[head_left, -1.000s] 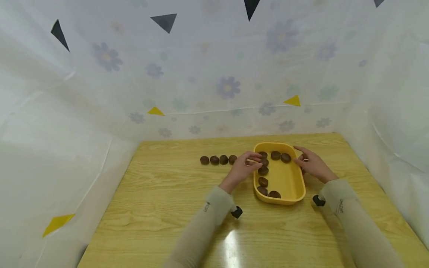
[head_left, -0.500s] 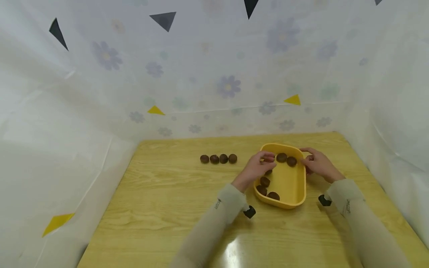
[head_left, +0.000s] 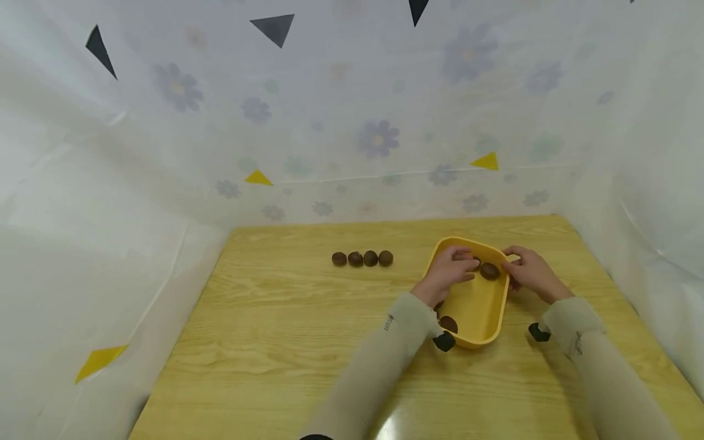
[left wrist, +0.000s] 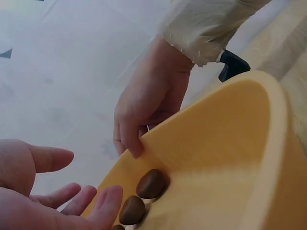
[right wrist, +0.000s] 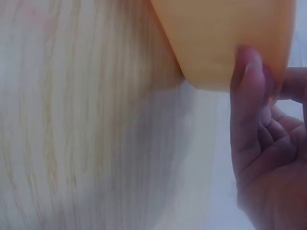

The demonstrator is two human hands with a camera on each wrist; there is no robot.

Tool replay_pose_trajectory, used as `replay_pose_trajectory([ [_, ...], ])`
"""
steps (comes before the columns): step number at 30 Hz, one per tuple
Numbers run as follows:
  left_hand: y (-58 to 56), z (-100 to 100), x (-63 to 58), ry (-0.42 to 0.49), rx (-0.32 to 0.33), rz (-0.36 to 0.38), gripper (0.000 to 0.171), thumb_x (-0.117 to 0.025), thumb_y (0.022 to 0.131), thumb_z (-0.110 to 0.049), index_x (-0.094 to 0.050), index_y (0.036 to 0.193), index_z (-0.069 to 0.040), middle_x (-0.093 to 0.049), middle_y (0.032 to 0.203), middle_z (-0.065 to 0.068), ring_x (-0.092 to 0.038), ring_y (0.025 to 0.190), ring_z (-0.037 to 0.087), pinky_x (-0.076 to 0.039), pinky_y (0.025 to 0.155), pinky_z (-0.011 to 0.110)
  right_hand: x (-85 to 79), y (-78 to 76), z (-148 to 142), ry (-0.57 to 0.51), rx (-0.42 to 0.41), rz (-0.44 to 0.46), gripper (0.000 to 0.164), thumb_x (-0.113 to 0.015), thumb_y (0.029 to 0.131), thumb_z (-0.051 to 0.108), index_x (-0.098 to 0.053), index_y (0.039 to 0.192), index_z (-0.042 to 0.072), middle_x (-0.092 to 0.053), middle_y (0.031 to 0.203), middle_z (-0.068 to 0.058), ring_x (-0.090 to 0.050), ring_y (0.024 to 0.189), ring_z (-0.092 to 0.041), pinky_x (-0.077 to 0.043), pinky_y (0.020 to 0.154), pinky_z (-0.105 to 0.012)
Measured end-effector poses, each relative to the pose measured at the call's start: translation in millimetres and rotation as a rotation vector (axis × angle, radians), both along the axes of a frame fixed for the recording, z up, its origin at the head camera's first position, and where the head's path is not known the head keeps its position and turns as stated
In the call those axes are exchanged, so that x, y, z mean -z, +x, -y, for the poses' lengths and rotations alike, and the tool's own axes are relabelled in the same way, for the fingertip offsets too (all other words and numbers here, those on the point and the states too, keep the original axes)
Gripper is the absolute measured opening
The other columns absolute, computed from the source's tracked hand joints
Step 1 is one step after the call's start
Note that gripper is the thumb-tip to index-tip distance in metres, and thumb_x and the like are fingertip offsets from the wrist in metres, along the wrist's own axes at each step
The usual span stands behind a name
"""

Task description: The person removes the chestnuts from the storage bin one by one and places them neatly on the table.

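A yellow tray (head_left: 477, 305) with rounded corners stands on the table, with several brown chestnuts (head_left: 489, 271) inside. My right hand (head_left: 532, 273) pinches its right wall near the far corner, the thumb lying against the outside in the right wrist view. Above the tray's left side hovers my left hand (head_left: 447, 272). Its fingers are loosely spread and hold nothing, as the left wrist view shows. That hand hides some of the chestnuts along the left wall. One chestnut (head_left: 448, 324) shows at the near left corner.
Left of the tray, several more chestnuts (head_left: 371, 258) lie in a straight row on the wooden table (head_left: 286, 330). A white curtain with flowers (head_left: 379, 139) hangs behind the table's far edge, and white sheeting encloses both sides.
The tray has shifted to the right along with my right hand. My left hand has moved right, staying over the tray's left side. The row on the table has kept its place.
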State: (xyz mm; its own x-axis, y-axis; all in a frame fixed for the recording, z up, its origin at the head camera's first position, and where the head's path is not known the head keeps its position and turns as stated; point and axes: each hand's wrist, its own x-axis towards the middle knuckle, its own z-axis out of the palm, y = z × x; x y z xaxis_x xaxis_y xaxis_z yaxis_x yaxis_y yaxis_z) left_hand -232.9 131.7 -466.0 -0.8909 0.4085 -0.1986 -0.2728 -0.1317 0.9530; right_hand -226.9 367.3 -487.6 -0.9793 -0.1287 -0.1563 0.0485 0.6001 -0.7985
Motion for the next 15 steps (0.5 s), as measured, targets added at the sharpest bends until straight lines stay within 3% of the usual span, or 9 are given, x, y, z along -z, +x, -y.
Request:
replay_pose_trajectory([
  [3, 0.7, -15.2, 4.4, -0.031, -0.073, 0.051, 0.037, -0.069, 0.1, -0.007, -0.059, 0.135, -0.002, -0.062, 0.116, 0.007, -0.064, 0.12, 0.041, -0.053, 0.104, 0.057, 0.6, 3.2, -1.4, -0.013, -0.003, 0.015, 0.045, -0.047, 0.111, 0.018, -0.039, 0.147, -0.008, -0.073, 0.089, -0.016, -0.07, 0.065, -0.029, -0.062, 0.06, -0.042],
  [7, 2.5, -30.1, 9.4, -0.107, -0.097, 0.09, 0.036, -0.068, 0.1, -0.009, -0.061, 0.135, -0.004, -0.064, 0.116, 0.006, -0.066, 0.111, 0.033, -0.057, 0.099, 0.052, 2.0, 6.3, -2.4, -0.01, 0.0, 0.02, 0.044, -0.047, 0.111, 0.017, -0.039, 0.146, -0.008, -0.074, 0.088, -0.015, -0.07, 0.065, -0.029, -0.062, 0.06, -0.042],
  [12, 1.9, -37.3, 13.9, -0.1, -0.059, 0.125, 0.037, -0.066, 0.102, -0.011, -0.059, 0.137, -0.003, -0.063, 0.112, 0.005, -0.053, 0.08, 0.024, -0.054, 0.088, 0.046, 3.7, 7.1, -2.1, -0.025, 0.007, 0.019, 0.044, -0.046, 0.111, 0.018, -0.039, 0.147, -0.007, -0.075, 0.095, -0.019, -0.071, 0.067, -0.029, -0.062, 0.062, -0.044],
  [15, 0.8, -40.6, 16.8, -0.108, -0.003, 0.115, 0.042, -0.065, 0.103, -0.014, -0.057, 0.142, -0.004, -0.064, 0.121, 0.006, -0.057, 0.085, 0.021, -0.055, 0.091, 0.044, 4.3, 8.1, -1.5, -0.037, 0.005, 0.016, 0.044, -0.046, 0.112, 0.018, -0.039, 0.147, -0.007, -0.075, 0.096, -0.021, -0.071, 0.068, -0.03, -0.062, 0.062, -0.044],
])
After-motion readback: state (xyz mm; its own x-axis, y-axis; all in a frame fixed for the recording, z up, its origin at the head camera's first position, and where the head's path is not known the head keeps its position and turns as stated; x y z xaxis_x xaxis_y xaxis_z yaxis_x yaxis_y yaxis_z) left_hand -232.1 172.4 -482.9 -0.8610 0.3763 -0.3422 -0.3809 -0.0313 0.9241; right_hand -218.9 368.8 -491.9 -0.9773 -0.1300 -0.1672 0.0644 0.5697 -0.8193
